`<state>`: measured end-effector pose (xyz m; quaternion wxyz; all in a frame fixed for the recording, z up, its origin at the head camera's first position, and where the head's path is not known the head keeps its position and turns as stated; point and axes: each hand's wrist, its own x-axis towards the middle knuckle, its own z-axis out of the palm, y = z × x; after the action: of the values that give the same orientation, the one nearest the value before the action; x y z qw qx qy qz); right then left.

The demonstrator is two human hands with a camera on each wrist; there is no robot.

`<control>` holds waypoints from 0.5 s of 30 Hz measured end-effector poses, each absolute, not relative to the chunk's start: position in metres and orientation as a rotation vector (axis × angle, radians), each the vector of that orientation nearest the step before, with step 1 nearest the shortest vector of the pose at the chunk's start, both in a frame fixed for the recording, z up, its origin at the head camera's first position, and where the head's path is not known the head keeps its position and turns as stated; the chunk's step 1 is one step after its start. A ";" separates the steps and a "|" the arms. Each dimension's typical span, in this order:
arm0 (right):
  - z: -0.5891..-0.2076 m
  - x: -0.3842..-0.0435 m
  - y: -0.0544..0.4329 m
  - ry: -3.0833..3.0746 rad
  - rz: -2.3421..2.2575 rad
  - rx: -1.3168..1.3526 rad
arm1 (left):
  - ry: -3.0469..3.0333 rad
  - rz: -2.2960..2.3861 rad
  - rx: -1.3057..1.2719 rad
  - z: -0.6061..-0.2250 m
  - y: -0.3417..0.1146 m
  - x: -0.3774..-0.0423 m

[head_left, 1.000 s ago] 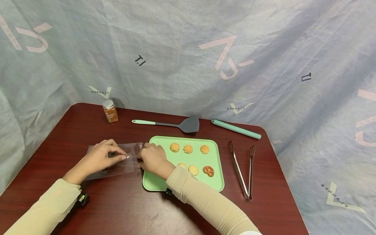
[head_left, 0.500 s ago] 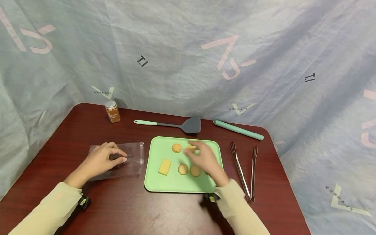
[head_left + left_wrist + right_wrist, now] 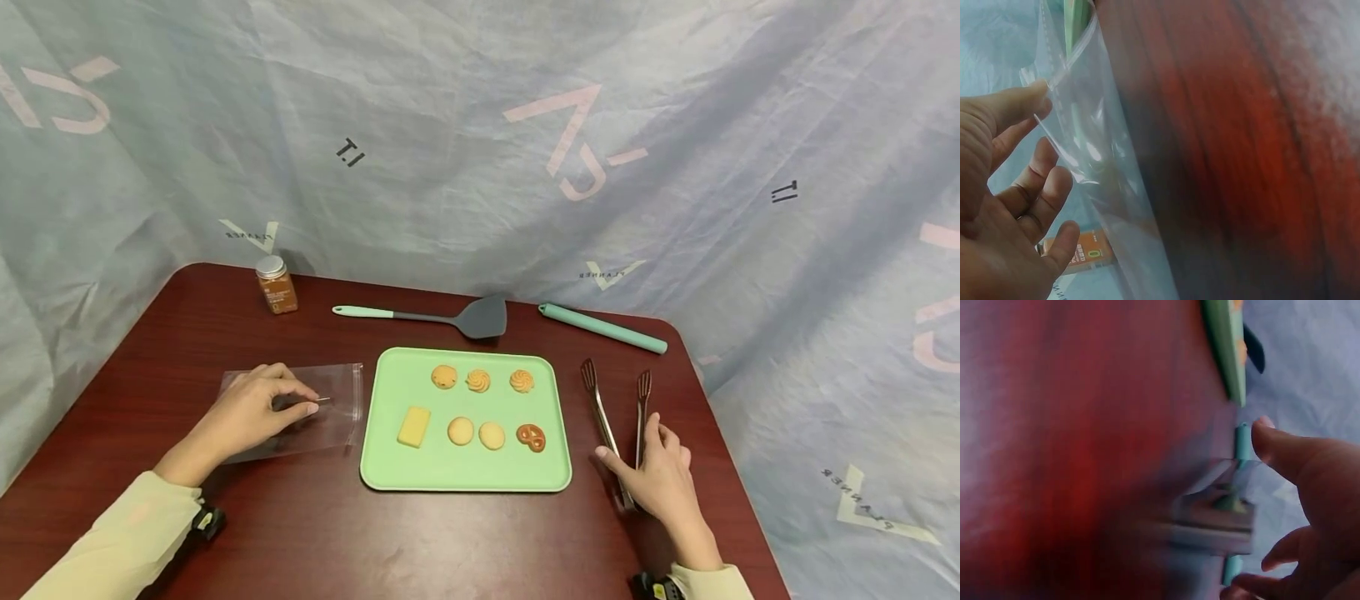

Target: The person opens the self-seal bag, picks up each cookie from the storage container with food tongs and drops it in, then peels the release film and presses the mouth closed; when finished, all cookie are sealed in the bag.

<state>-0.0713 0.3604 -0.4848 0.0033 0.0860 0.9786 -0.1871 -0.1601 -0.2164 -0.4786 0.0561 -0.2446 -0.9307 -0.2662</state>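
Since half a second ago, the right hand point(image 3: 662, 477) has swung from over the green tray point(image 3: 465, 477) out to the tongs point(image 3: 602, 415), while the left hand point(image 3: 255, 407) has stayed at the clear bag point(image 3: 339, 382) left of the tray.

Trouble, I judge, would start at the tongs: they lie on the table with their arms spread, so a grip catching one arm alone, or landing too near the hinge, could twist them or send them skidding. At the bag, the hold is slight and the film looks thin and slippery; a small tug could pull it free, or the layers could cling together.

As for the right hand, its thumb and fingers stand apart on either side of the tongs, nothing clasped between them; whether skin touches metal I cannot tell. Its wrist view is blurred there. The left hand pinches a bit of film between thumb and forefinger, the other fingers loosely bent. Seven cookies, among them a pretzel point(image 3: 531, 437) and a rectangular one point(image 3: 414, 427), lie on the tray between both hands.
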 end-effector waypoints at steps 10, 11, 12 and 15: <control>-0.486 -0.074 0.366 2.966 -0.670 0.103 | -2.855 -0.816 -0.710 -0.477 -0.217 -0.160; -0.486 -0.076 0.366 2.965 -0.672 0.098 | -2.859 -0.815 -0.706 -0.477 -0.217 -0.160; -0.486 -0.078 0.365 2.969 -0.674 0.094 | -2.863 -0.814 -0.703 -0.477 -0.217 -0.160; -0.487 -0.085 0.365 2.976 -0.665 0.122 | -2.867 -0.810 -0.702 -0.477 -0.217 -0.160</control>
<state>-0.0848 0.3646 -0.4874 0.0451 0.0399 0.9742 -0.2176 -0.1604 -0.2171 -0.4772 0.0404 -0.2293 -0.9359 -0.2643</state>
